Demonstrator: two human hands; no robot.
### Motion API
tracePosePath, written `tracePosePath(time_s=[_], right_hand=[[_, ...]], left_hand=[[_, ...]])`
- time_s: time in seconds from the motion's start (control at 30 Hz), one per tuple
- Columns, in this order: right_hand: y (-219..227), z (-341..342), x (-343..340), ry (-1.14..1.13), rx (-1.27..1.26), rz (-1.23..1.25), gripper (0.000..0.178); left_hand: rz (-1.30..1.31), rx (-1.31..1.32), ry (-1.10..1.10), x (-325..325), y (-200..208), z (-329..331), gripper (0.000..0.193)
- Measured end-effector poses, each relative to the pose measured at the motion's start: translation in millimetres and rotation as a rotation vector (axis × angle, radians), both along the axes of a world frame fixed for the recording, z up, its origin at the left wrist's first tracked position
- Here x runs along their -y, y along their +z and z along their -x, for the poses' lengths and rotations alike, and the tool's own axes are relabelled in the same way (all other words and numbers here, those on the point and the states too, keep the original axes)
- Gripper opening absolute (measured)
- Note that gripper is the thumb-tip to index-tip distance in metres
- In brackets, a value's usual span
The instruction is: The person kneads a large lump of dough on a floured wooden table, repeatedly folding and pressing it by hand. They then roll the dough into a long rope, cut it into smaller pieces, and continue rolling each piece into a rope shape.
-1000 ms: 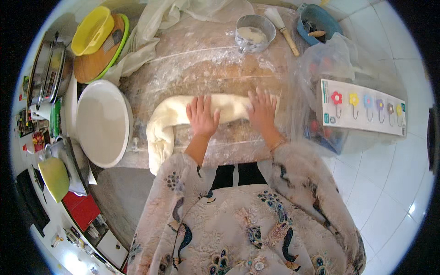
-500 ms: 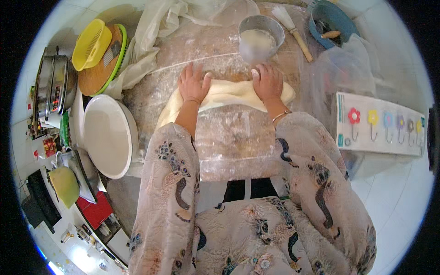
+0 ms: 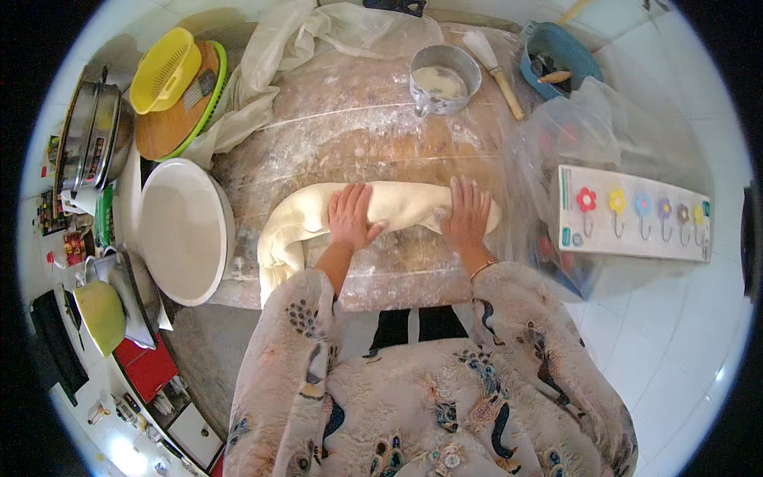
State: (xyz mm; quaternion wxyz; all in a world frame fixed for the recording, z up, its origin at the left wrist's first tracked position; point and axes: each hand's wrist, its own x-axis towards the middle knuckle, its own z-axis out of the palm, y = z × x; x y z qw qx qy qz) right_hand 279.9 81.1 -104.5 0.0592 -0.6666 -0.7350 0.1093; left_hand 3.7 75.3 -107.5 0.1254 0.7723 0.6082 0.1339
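Observation:
A long, thick roll of pale dough (image 3: 294,211) lies across the floured wooden board (image 3: 358,143), its left end curving toward me. My left hand (image 3: 352,217) rests on the middle of the roll, palm down, fingers pointing away and thumb out to the right. Near the dough's right end, my right hand (image 3: 466,211) lies on it with its fingers stretched out and slightly apart. Neither hand is wrapped round the dough. My left sleeve hides the near part of the dough's curved end.
At the back right stand a metal pot (image 3: 447,78) with flour, a brush (image 3: 494,73) and a blue basin (image 3: 568,57). A white basin (image 3: 184,232) sits left. A card of flower hooks (image 3: 634,213) lies right, beside clear plastic sheeting (image 3: 560,135).
Both hands have come back toward me, and the dough roll has moved nearer with them. My view has shifted slightly. Both palms remain on the dough.

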Motion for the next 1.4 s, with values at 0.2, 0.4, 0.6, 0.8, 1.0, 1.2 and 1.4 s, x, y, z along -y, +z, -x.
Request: tracePosePath(time_s=[0.2, 0.4, 0.6, 0.8, 1.0, 1.2, 1.4], right_hand=[[0, 1, -82, 0.056, -0.03, -0.098, 0.064], [-37, -22, -111, -0.279, -0.827, 0.011, 0.051], [52, 98, -69, 0.406, -0.159, -0.074, 0.093], [52, 121, -83, 0.381, 0.131, 0.18, 0.101], [24, 94, -77, 0.408, 0.109, 0.264, 0.082], [32, 3, -80, 0.04, -0.165, 0.323, 0.061], [59, 43, -105, 0.238, 0.078, -0.028, 0.062]], left_hand=[[0.196, -0.102, 0.107, -81, 32, -8, 0.071], [-0.169, 0.692, 0.4, -58, 23, 6, 0.052], [0.357, 0.894, 0.765, 81, -2, 49, 0.032], [0.321, 1.703, 1.248, 79, 1, 46, 0.034], [0.316, 1.986, 1.31, 40, -5, 51, 0.043], [0.564, 1.851, 1.147, 26, -9, -1, 0.034], [0.049, 1.058, 0.82, 90, 19, -1, 0.023]])
